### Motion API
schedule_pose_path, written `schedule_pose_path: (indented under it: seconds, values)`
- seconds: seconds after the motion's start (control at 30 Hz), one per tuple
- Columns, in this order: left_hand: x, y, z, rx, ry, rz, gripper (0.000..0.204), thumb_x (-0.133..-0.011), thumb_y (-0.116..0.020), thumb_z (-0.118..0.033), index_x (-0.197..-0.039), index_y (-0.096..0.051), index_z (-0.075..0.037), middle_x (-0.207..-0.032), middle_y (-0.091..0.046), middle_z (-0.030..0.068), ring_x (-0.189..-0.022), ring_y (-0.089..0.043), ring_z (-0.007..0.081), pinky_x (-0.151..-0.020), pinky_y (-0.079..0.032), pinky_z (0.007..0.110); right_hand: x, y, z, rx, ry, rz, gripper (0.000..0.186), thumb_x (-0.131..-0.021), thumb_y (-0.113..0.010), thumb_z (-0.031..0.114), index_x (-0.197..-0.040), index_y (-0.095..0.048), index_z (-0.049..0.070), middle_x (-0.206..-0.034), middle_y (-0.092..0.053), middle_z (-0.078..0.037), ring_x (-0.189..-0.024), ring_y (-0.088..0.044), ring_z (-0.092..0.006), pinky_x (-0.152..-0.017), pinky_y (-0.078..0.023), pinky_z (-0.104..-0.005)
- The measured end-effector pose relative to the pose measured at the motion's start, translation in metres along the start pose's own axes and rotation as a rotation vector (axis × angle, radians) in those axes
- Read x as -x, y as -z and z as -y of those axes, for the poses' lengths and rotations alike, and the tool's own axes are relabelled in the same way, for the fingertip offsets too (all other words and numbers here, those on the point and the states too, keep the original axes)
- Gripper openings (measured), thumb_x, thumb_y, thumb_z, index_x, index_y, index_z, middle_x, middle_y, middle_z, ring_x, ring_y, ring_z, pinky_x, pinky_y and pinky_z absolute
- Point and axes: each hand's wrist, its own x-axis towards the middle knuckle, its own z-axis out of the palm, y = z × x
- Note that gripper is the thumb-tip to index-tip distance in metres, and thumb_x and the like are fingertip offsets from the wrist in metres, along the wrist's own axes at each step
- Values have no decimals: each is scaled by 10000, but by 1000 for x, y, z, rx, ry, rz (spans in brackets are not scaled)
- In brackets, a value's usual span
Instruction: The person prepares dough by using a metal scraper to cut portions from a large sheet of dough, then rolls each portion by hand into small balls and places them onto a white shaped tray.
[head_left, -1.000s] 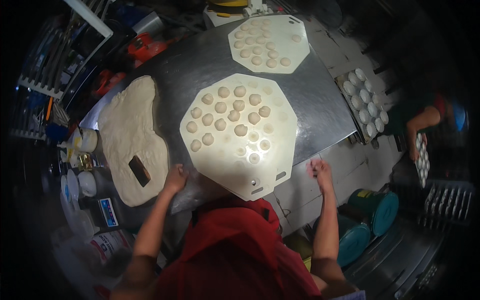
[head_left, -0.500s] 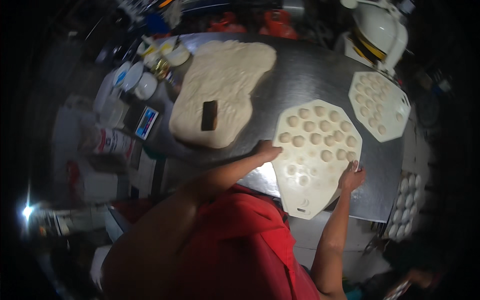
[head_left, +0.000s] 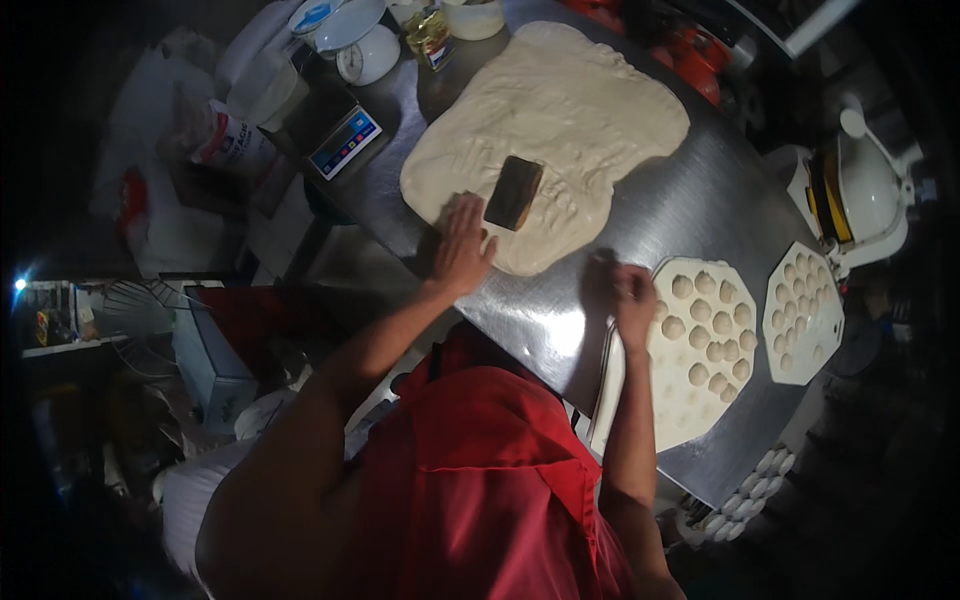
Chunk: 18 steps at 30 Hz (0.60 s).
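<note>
My left hand point(head_left: 464, 250) lies with fingers stretched out at the near left edge of a big, flattened slab of pale dough point(head_left: 560, 100). Beside its fingertips, a dark rectangular dough scraper point(head_left: 514, 192) with a brownish edge rests on the dough. Over the left edge of a white many-sided board point(head_left: 680, 420) is my right hand point(head_left: 634, 300); its fingers look bent but are blurred, so whether they hold anything is unclear. Several round dough balls point(head_left: 722, 322) sit on the far part of that board, and my right forearm covers some of its left side.
A second white board point(head_left: 800, 365) with dough balls lies at the table's right. Farther right stands a white mixer-like machine point(head_left: 870, 190). A digital scale point(head_left: 345, 142), a white dial scale point(head_left: 368, 55) and tubs line the left side. Egg trays point(head_left: 740, 495) are below the right table edge.
Both hands have left the board's sides. My left hand has gone to the dough; my right is now by the board's left edge. The view has turned and shifted leftward.
</note>
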Motion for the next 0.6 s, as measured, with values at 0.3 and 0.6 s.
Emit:
schedule_pose_path:
  seconds: [0.3,0.6]
  values:
    - [-35,-1,91,116,-9,14,858,-1080,-582,-403,-1691,-213,74,-1794,-170,250,-1691,-83,376,-1370,-81,519,-109,-194,48,268,-134,131,397,-1004,-795,306,-1123,-681,-55,-1003,-758,-141,-941,-715,-254,-893,-563,-387]
    - [-36,18,149,452,405,-395,629,-871,-816,-122,-1458,-592,-94,-1468,-581,200,-1404,-542,398,-1140,-477,495,-138,-232,120,516,-42,453,497,-1010,-751,217,-1388,-588,-63,-1045,-767,-204,-1027,-721,-299,-906,-555,-434]
